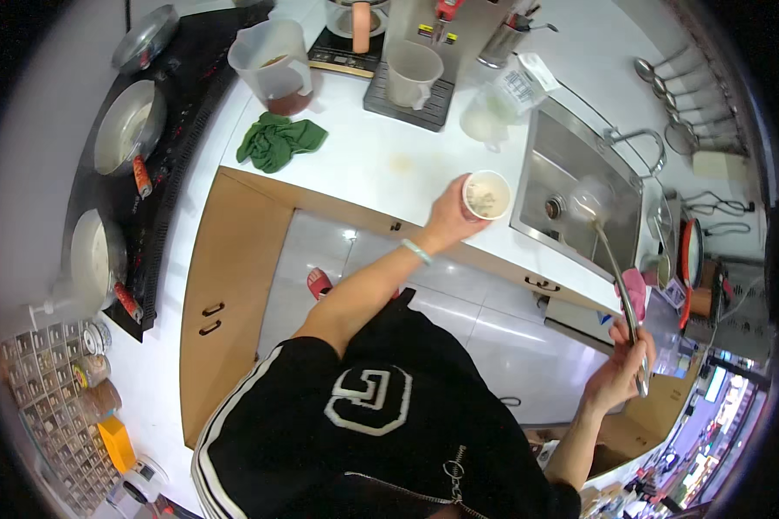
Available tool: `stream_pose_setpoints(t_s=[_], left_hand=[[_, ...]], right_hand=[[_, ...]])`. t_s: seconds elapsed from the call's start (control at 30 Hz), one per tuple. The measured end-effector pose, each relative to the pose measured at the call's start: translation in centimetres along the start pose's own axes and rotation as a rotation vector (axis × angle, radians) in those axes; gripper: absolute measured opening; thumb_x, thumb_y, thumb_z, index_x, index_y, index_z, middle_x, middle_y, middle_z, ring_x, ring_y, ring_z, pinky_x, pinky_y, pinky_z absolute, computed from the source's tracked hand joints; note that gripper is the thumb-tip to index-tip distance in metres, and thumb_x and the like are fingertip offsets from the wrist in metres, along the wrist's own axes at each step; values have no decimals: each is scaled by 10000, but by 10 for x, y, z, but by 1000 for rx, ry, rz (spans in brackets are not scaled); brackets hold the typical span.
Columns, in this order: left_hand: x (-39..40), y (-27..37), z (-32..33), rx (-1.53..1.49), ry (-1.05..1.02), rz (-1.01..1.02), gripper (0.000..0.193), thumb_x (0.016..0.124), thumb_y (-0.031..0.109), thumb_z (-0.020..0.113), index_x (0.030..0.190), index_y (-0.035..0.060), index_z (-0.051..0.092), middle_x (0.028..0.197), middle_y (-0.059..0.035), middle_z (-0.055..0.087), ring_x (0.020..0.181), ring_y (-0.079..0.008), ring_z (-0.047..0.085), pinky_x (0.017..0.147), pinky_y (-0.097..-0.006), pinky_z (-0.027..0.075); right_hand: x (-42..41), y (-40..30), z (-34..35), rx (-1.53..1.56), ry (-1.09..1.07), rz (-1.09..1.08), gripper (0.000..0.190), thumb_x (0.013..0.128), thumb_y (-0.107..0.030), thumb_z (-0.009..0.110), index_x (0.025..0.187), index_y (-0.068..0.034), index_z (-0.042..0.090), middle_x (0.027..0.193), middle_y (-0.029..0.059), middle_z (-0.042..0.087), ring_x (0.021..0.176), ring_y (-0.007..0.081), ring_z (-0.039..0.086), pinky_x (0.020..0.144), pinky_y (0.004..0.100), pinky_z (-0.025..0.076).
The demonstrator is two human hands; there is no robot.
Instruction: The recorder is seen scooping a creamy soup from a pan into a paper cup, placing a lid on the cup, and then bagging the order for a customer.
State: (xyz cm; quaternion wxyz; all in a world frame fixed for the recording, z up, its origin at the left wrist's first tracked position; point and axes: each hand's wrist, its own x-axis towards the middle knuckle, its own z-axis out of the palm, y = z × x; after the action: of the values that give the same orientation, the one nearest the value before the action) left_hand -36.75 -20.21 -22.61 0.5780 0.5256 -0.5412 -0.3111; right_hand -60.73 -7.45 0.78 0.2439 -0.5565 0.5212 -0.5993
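My left hand (457, 211) is closed around a white cup (487, 195) with pale contents, held over the counter's front edge left of the sink. On the right, my right hand (623, 366) grips the long metal handle of a ladle (617, 272). Its far end reaches over the steel sink (545, 168), where a blurred, see-through round shape shows near the drain; I cannot tell whether that is the bowl of the ladle. A clear plastic jug (483, 123) stands behind the cup, beside a printed plastic bag (526, 81).
Several pans sit on the black cooktop (169, 123) at left. A measuring jug with brown liquid (279, 84) stands behind a green cloth (279, 143). Another jug (412, 74) rests on a drip tray (406, 107). A faucet (649, 143) arches beside the sink, near a pink cloth (633, 292).
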Motion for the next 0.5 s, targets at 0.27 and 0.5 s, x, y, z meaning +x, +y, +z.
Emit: stream_pose_setpoints(t_s=[0.27,0.5], left_hand=[[2,-39,-104,685,21,199,832,808,435,618,1413,25,221,1457,-236,179,1366,-356,155,1096,-485,159],[40,-89,-262,1300,257,-165,435,891,361,499,1278,162,512,1350,-252,390,1269,-460,289,1020,-558,239]], right_hand=[[7,-2,-15,-46,119,33,313,974,-233,415,1113,39,482,881,180,631,839,251,634,847,383,489],[15,4,-12,-2,99,36,310,978,-222,394,1133,34,474,872,189,639,850,246,635,860,388,474]])
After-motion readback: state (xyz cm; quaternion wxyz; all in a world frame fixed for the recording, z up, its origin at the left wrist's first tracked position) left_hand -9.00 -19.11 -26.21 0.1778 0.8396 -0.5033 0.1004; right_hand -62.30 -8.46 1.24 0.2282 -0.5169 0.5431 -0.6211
